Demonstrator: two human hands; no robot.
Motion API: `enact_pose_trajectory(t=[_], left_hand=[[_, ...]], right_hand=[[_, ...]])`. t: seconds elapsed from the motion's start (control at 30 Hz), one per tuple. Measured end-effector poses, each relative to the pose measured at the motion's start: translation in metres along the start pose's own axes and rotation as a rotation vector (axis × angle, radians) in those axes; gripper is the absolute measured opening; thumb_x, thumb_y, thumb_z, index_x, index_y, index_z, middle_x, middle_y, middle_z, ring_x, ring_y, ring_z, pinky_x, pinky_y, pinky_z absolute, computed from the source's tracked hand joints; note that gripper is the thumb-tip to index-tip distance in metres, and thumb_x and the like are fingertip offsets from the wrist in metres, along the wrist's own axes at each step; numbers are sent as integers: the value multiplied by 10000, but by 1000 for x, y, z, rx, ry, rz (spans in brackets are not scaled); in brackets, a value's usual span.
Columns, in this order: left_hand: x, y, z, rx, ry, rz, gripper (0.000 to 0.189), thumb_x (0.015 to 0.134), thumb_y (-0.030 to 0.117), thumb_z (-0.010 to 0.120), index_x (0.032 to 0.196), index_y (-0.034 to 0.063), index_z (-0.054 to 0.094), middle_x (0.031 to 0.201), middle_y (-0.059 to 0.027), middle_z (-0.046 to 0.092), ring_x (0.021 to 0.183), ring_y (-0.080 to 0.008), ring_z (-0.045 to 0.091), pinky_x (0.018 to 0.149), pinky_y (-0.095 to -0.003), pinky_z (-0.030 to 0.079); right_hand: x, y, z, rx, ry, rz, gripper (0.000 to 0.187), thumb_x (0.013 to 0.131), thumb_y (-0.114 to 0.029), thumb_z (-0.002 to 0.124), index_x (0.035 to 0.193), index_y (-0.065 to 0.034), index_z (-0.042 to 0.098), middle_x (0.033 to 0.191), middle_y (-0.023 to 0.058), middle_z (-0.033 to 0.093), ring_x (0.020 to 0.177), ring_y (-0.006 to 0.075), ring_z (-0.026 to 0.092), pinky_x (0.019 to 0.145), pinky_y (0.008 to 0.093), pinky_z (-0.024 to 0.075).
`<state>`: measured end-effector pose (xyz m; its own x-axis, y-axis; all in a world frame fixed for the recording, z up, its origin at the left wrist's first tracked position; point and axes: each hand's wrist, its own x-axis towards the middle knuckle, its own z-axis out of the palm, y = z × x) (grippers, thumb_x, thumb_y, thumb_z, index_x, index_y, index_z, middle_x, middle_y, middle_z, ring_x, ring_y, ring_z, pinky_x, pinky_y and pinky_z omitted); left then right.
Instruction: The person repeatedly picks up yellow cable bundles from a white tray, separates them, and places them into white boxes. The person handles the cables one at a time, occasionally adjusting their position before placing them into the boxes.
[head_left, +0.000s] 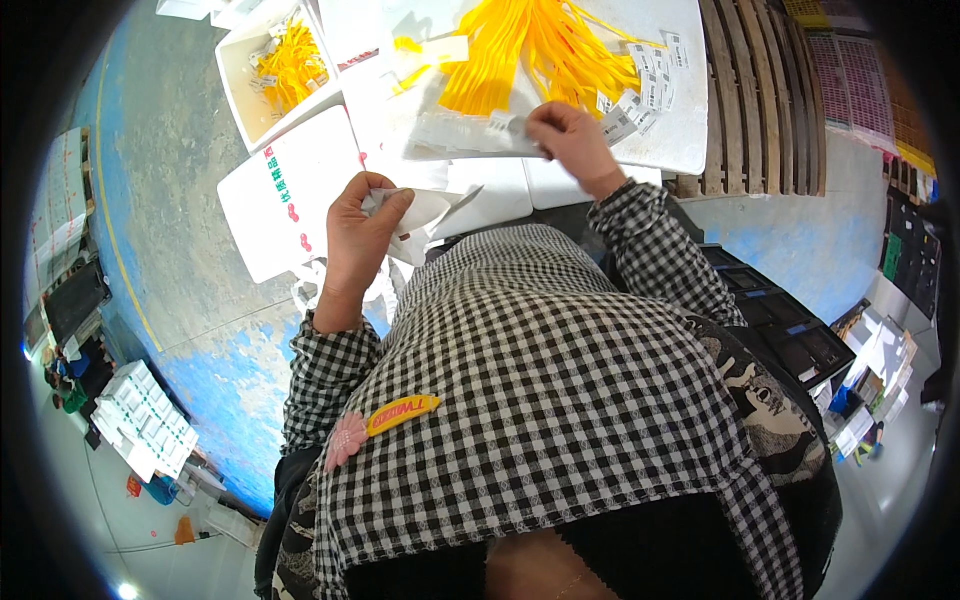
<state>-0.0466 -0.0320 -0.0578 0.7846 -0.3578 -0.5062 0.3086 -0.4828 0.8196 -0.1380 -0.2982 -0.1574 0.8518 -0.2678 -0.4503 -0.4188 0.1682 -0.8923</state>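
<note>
My left hand (360, 229) pinches a crumpled strip of white label backing paper (427, 214) between thumb and fingers, in front of the table edge. To the right, my right hand (566, 139) is slightly blurred; its fingertips pinch a small printed white label (504, 126). Beyond it, a fan of flat yellow straps (540, 56) lies on a white foam board (686, 146). Several strap ends at the right carry printed white tags (651, 86). A clear plastic sheet or bag (457, 139) seems to lie under the label.
A white foam box (238, 97) at the upper left holds tagged yellow straps (294, 71). Nearer stands a printed white foam box (292, 195). Wooden pallets (757, 97) stand at the right, with black plastic crates (784, 307) beside my body. Stacked white boxes (146, 420) stand farther left.
</note>
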Motion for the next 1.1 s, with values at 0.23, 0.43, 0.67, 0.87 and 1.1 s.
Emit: enact_pose_trajectory(t=[0.23, 0.43, 0.67, 0.87, 1.1], left_hand=[[1, 1, -3, -9, -16, 15, 125, 882, 92, 720, 911, 31, 616, 762, -21, 634, 642, -60, 581, 546, -206, 486], [0, 1, -1, 11, -60, 8, 105, 894, 106, 709, 924, 63, 617, 792, -28, 661, 649, -75, 615, 555, -225, 519], [-5, 4, 3, -37, -46, 0, 116, 893, 94, 714, 910, 37, 613, 757, -18, 640, 631, -57, 580, 541, -203, 487], [-5, 4, 6, -14, -40, -5, 122, 886, 77, 714, 882, 42, 597, 780, -22, 647, 700, -64, 599, 624, -217, 520], [-5, 4, 6, -131, -150, 39, 118, 872, 0, 639, 901, 71, 549, 935, -71, 709, 816, -103, 646, 767, -260, 555]], right_hand=[[17, 3, -13, -329, -13, 0, 226, 880, -202, 691, 967, 6, 704, 818, 69, 696, 728, 118, 629, 673, 264, 509], [18, 2, -7, -467, -15, -46, 209, 910, -176, 680, 987, 17, 703, 827, 54, 684, 697, 100, 582, 658, 233, 489], [23, 9, 5, -578, 33, -34, 234, 859, -240, 673, 921, -17, 708, 853, 127, 719, 774, 245, 681, 734, 340, 534], [11, 10, 20, -835, 155, -184, 220, 863, -258, 666, 933, -50, 656, 860, 124, 687, 789, 310, 668, 738, 405, 536], [-3, -6, -1, -706, 306, -502, 213, 866, -241, 679, 974, -64, 629, 909, 152, 645, 793, 341, 657, 745, 406, 542]])
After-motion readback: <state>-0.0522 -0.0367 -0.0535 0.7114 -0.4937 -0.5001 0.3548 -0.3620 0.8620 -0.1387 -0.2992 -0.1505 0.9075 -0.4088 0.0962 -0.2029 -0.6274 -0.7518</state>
